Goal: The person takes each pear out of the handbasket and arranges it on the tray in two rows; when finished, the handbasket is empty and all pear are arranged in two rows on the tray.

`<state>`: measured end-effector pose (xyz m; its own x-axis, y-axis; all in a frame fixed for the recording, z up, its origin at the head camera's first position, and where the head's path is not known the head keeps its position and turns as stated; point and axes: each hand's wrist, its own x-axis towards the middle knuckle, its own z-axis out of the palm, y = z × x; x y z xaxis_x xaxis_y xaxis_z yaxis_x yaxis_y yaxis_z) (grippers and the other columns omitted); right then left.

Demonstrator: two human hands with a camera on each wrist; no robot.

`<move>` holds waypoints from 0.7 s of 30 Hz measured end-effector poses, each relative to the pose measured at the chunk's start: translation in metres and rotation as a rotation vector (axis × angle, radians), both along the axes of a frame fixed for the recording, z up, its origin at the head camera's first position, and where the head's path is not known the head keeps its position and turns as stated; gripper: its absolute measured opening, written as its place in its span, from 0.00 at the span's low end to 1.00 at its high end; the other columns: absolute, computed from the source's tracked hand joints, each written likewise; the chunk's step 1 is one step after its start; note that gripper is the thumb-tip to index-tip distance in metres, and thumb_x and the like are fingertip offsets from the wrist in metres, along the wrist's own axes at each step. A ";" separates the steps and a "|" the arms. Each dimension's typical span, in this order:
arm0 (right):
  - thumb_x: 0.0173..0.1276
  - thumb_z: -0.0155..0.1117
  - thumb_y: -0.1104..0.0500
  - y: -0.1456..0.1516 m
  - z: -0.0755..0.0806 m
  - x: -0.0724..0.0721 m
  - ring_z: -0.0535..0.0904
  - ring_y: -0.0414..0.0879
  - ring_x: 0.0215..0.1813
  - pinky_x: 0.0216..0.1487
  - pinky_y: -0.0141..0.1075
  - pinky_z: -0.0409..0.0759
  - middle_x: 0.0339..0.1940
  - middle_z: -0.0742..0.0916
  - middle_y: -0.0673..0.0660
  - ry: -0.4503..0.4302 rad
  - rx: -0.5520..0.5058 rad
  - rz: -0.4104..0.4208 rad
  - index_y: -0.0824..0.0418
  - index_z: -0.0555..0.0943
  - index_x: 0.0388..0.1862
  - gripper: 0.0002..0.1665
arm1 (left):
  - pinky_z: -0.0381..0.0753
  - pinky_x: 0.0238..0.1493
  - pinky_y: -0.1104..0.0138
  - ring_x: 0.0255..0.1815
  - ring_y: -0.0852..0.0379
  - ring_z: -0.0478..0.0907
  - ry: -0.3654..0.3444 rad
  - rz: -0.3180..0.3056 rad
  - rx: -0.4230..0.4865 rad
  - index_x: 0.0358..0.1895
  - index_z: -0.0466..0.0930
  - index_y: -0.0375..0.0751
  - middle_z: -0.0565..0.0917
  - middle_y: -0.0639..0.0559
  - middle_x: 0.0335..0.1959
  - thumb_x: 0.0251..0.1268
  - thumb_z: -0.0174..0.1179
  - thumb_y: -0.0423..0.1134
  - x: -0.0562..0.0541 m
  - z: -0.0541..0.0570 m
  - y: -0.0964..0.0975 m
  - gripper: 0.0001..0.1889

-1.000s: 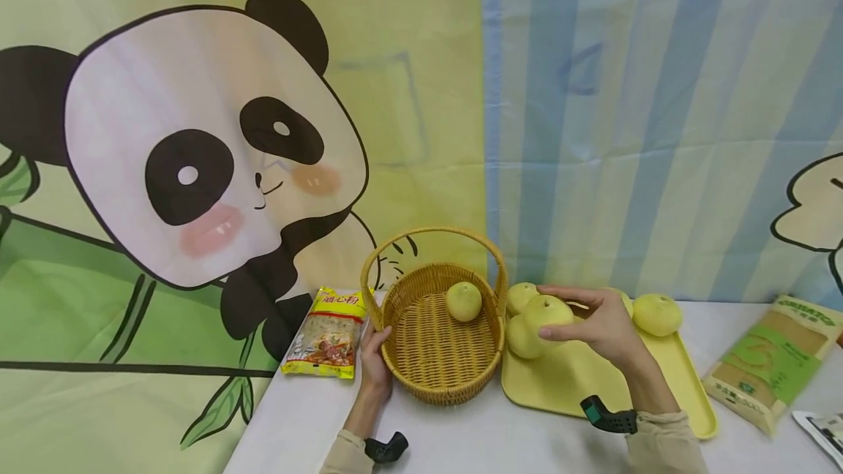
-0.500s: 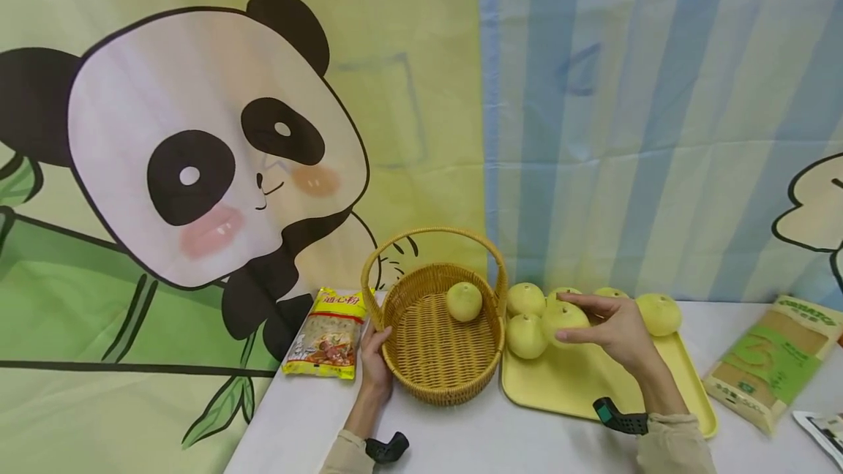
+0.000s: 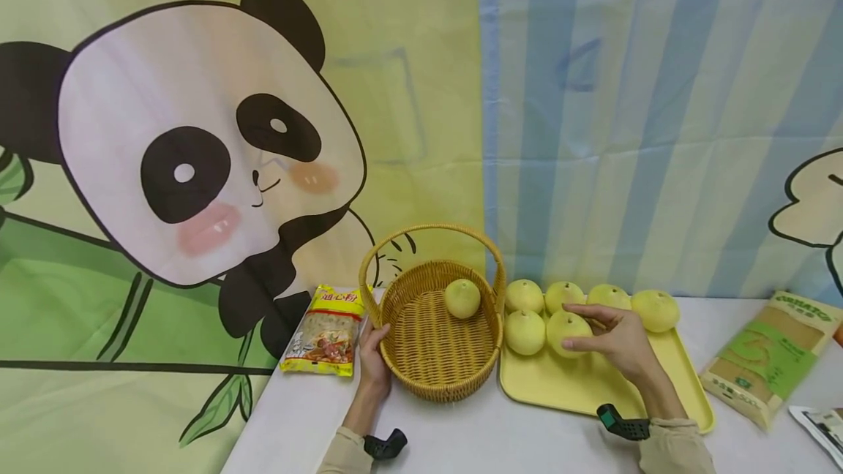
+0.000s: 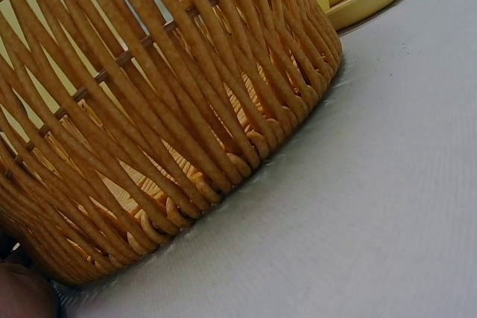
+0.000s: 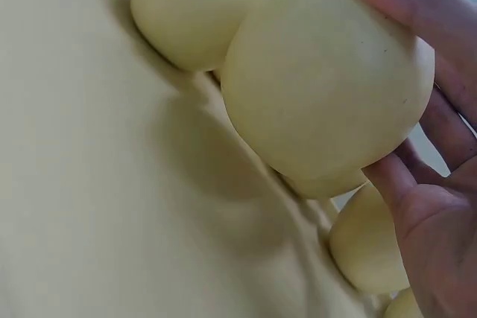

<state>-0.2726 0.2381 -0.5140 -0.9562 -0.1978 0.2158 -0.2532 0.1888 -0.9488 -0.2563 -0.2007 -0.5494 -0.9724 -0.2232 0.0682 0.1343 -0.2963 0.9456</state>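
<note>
My right hand [image 3: 615,339] holds a round pale yellow pear [image 3: 569,333] between thumb and fingers over the yellow tray [image 3: 560,390]. In the right wrist view the held pear [image 5: 328,72] casts a shadow on the tray; whether it touches the tray I cannot tell. Several more pears stand about it, such as one pear [image 3: 525,333] just left of it and a row along the back edge. My left hand [image 3: 374,357] grips the left side of the wicker basket [image 3: 441,386], thumb at the rim. Inside the basket lies a single pear [image 3: 463,298], right of centre.
A yellow-topped food packet [image 3: 326,331] lies left of the basket. Right of the tray are a green and tan packet [image 3: 770,360] and part of a white packet [image 3: 823,434]. A panda-printed cloth [image 3: 421,123] hangs behind the white table [image 3: 461,437].
My right hand has moved the held pear rightward and slightly down, from in front of the left pears to a spot beside them. My left hand stays on the basket.
</note>
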 end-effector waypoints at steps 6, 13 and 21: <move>0.58 0.84 0.63 0.003 -0.012 -0.002 0.76 0.20 0.65 0.64 0.19 0.73 0.61 0.90 0.45 -0.012 -0.027 0.010 0.69 0.84 0.65 0.35 | 0.69 0.72 0.63 0.75 0.45 0.69 0.006 0.005 0.005 0.85 0.58 0.50 0.68 0.40 0.79 0.77 0.45 0.40 0.000 0.000 0.000 0.34; 0.61 0.83 0.61 0.006 -0.014 0.000 0.79 0.22 0.62 0.62 0.20 0.77 0.60 0.90 0.43 -0.016 0.007 -0.008 0.68 0.83 0.67 0.35 | 0.66 0.75 0.62 0.77 0.46 0.66 0.004 -0.007 -0.012 0.87 0.53 0.50 0.66 0.42 0.81 0.78 0.44 0.41 0.000 0.001 0.000 0.36; 0.59 0.84 0.52 0.006 0.000 0.002 0.78 0.22 0.56 0.55 0.29 0.83 0.66 0.87 0.59 0.052 0.221 -0.039 0.56 0.87 0.64 0.34 | 0.67 0.74 0.64 0.77 0.47 0.67 0.004 0.000 -0.009 0.87 0.54 0.46 0.66 0.41 0.81 0.78 0.44 0.40 0.000 0.000 0.000 0.35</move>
<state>-0.2711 0.2441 -0.5144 -0.9526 -0.2092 0.2207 -0.2895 0.4014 -0.8689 -0.2564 -0.2006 -0.5494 -0.9720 -0.2228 0.0741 0.1382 -0.2876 0.9477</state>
